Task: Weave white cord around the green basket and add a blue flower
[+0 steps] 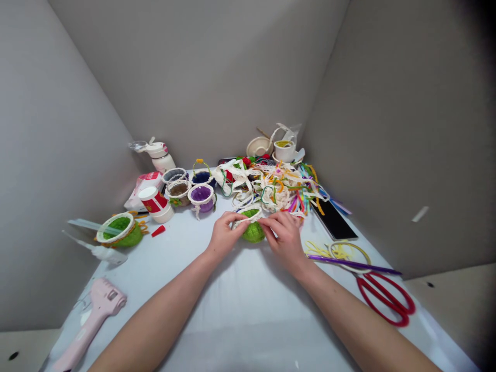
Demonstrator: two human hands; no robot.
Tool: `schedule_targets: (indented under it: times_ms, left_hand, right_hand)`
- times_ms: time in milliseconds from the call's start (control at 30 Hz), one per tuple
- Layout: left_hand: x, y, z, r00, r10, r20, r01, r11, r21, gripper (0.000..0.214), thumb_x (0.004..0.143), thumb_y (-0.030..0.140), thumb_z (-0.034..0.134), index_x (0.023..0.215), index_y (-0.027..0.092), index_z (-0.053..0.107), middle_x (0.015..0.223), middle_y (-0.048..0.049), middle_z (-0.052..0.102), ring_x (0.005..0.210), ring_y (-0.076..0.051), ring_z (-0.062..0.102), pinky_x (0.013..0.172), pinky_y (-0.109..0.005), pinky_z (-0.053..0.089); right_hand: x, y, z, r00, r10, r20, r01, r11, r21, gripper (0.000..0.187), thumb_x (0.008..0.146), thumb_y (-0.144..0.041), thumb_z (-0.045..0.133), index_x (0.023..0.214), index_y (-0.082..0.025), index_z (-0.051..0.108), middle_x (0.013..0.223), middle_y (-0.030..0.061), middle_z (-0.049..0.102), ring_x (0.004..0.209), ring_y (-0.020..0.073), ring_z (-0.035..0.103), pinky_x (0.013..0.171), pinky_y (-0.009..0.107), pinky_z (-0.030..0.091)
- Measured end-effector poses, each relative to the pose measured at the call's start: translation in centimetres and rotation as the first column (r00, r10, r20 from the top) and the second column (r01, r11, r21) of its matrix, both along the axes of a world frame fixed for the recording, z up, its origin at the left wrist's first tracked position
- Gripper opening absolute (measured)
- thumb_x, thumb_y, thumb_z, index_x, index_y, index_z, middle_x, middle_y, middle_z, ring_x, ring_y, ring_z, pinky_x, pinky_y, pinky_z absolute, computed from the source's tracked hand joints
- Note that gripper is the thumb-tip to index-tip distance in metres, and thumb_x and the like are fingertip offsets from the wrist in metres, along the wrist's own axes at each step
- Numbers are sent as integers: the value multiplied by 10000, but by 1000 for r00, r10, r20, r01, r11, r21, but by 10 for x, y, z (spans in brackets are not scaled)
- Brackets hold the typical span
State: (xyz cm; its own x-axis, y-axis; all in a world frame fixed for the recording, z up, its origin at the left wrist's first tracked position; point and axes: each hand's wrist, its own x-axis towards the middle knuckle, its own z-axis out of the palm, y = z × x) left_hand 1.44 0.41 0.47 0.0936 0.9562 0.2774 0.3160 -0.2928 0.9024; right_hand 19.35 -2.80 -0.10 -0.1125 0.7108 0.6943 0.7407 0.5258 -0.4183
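A small green basket (253, 233) with a white lace trim (253, 208) around its rim sits between my hands at the middle of the table. My left hand (226, 232) pinches the trim at the left side of the rim. Thumb and fingers of my right hand (285, 236) close on the right side of the trim, against the basket's edge. Its fingertips partly hide that side.
Several small rimmed baskets (202, 194) stand behind to the left, near a second green basket (132, 236). A pink glue gun (101, 305) lies front left. Tangled ribbons and lace (277, 188) pile up behind. A phone (335, 222) and red-handled scissors (387, 297) lie right.
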Motion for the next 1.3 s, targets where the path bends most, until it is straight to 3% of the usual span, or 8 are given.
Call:
schedule_targets:
  times_ms: [433,600,767,933,1300]
  left_hand:
    - [1,-2,0,1000,-22,-21,23,997,71,92,783,257,681,805,183,730,839,-52,680,851,-195,626,805,-319,472]
    - [3,-6,1,992,-13,-124,43,968,248,47,810,231,678,794,203,712,793,-30,691,830,-192,600,802,-344,438]
    - [4,-13,3,941,126,-315,43,876,480,60,848,247,672,807,206,688,789,-9,716,839,-192,569,842,-388,347]
    - [4,-14,-1,895,181,-408,91,820,565,83,889,261,632,839,210,674,807,0,730,858,-189,553,845,-398,297]
    - [5,-15,-4,890,177,-421,109,813,572,91,903,255,612,849,208,670,816,-2,732,859,-188,548,839,-393,296]
  right_hand:
    - [1,-4,3,1000,-12,26,12,1000,6,135,933,-229,565,953,-230,698,810,24,613,837,185,530,802,371,295]
    - [-1,-10,9,999,-20,48,20,1000,11,127,924,-226,572,915,-213,698,744,16,573,796,180,515,788,361,301]
    - [-4,-15,7,999,-25,39,27,998,-51,134,925,-206,557,899,-207,688,731,17,573,782,187,519,768,354,310]
    - [-8,-17,-4,996,-25,-82,16,994,-107,120,919,-202,554,887,-200,669,766,25,595,802,195,535,753,340,336]
    - [-11,-14,-10,932,-9,-362,-93,960,-263,118,901,-234,571,885,-216,687,788,21,597,783,186,549,701,310,388]
